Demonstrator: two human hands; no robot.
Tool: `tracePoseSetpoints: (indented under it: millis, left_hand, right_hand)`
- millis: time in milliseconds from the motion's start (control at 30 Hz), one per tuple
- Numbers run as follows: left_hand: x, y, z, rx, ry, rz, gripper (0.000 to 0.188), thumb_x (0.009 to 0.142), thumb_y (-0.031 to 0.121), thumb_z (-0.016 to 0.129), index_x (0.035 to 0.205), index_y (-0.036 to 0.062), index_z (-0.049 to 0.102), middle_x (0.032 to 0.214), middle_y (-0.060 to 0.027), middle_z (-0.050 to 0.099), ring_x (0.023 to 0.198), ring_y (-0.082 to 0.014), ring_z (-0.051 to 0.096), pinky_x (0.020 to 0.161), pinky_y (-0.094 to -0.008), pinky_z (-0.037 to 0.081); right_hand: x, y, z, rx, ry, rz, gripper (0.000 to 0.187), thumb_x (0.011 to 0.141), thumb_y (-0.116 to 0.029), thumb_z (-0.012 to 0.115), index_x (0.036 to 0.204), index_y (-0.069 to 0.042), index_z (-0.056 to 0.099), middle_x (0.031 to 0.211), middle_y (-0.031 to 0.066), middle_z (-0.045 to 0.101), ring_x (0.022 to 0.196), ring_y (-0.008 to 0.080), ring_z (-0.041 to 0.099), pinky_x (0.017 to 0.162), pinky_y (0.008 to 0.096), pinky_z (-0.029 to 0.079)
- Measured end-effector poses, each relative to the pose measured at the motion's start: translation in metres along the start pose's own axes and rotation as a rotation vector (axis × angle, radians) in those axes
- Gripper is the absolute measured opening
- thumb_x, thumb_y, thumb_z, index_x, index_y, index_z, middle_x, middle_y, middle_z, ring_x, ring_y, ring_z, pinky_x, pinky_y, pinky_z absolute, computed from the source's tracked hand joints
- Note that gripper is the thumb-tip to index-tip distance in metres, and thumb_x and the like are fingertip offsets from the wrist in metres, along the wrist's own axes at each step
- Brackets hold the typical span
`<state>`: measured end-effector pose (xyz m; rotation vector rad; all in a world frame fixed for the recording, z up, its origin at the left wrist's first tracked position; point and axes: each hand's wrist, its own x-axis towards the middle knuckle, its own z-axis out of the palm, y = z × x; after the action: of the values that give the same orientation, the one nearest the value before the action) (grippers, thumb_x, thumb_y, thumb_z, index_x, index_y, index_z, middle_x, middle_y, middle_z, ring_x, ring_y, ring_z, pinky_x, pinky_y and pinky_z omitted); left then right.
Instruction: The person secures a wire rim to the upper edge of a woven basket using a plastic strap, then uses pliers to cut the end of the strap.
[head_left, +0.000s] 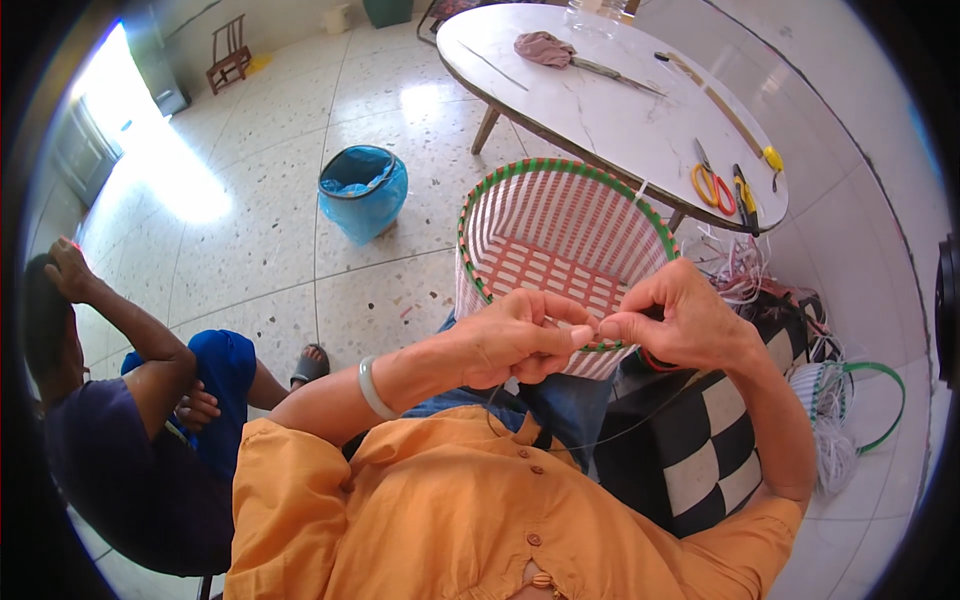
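Note:
A round woven basket of white and red strips, its rim bound in green and orange, stands in front of me. At its near rim my left hand and my right hand meet, thumbs and fingers pinched together. Whatever sits between the fingertips is too small to make out. A thin dark strand loops below the hands across my front. On my left wrist is a pale bangle. A white strip end sticks up from the basket's right rim.
An oval white table holds scissors, pliers, a knife and a flat strip. A blue-lined bin stands on the floor. Someone sits at left. Loose strips and a small green-handled basket lie right.

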<state>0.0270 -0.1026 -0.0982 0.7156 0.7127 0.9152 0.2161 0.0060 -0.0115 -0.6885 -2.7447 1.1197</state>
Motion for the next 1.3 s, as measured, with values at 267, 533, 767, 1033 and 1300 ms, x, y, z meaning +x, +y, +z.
tracePoseSetpoints:
  millis: [267, 533, 767, 1033, 1300]
  left_hand:
    - [-0.001, 0.012, 0.01, -0.119, 0.041, -0.025, 0.048, 0.104, 0.045, 0.042, 0.1, 0.0007, 0.06, 0.057, 0.0013, 0.041, 0.047, -0.0075, 0.03, 0.044, -0.0237, 0.024]
    - [0.002, 0.007, -0.001, -0.03, -0.053, -0.033, 0.04, 0.102, 0.039, 0.05, 0.081, 0.0059, 0.057, 0.054, 0.0057, 0.033, 0.047, -0.0058, 0.027, 0.044, -0.0233, 0.021]
    - [0.002, 0.003, 0.001, -0.042, 0.093, 0.037, 0.036, 0.102, 0.034, 0.052, 0.079, 0.0079, 0.056, 0.058, 0.0063, 0.036, 0.048, -0.0042, 0.027, 0.043, -0.0223, 0.021]
    - [0.006, 0.002, -0.003, -0.003, 0.142, 0.036, 0.03, 0.101, 0.03, 0.055, 0.084, 0.0066, 0.061, 0.063, 0.005, 0.044, 0.049, -0.003, 0.03, 0.043, -0.0216, 0.021]
    - [0.005, 0.012, 0.001, 0.14, 0.157, -0.039, 0.036, 0.099, 0.037, 0.058, 0.078, 0.0073, 0.062, 0.053, 0.0059, 0.038, 0.046, -0.0038, 0.029, 0.043, -0.0219, 0.02]
  right_hand:
    - [-0.001, -0.006, -0.015, 0.089, -0.051, 0.103, 0.025, 0.091, -0.015, 0.067, 0.077, 0.005, 0.069, 0.055, 0.0004, 0.054, 0.055, 0.0032, 0.043, 0.048, 0.0253, 0.037]
    - [0.005, -0.004, -0.012, 0.017, -0.085, -0.017, 0.026, 0.09, -0.019, 0.069, 0.078, 0.004, 0.069, 0.056, 0.0037, 0.054, 0.055, 0.0051, 0.044, 0.05, 0.0259, 0.038]
    - [0.007, -0.004, 0.001, -0.159, 0.053, -0.095, 0.027, 0.082, -0.022, 0.075, 0.07, 0.0, 0.066, 0.056, 0.0112, 0.056, 0.052, 0.0199, 0.053, 0.051, 0.0332, 0.042]
    - [0.001, -0.009, 0.016, -0.312, 0.287, -0.105, 0.031, 0.077, -0.022, 0.076, 0.06, -0.001, 0.059, 0.057, 0.0133, 0.057, 0.053, 0.0301, 0.057, 0.051, 0.0389, 0.042]
    - [-0.002, -0.001, 0.016, -0.322, 0.243, -0.088, 0.029, 0.077, -0.022, 0.076, 0.063, -0.001, 0.063, 0.056, 0.0136, 0.055, 0.051, 0.0306, 0.056, 0.05, 0.0388, 0.042]
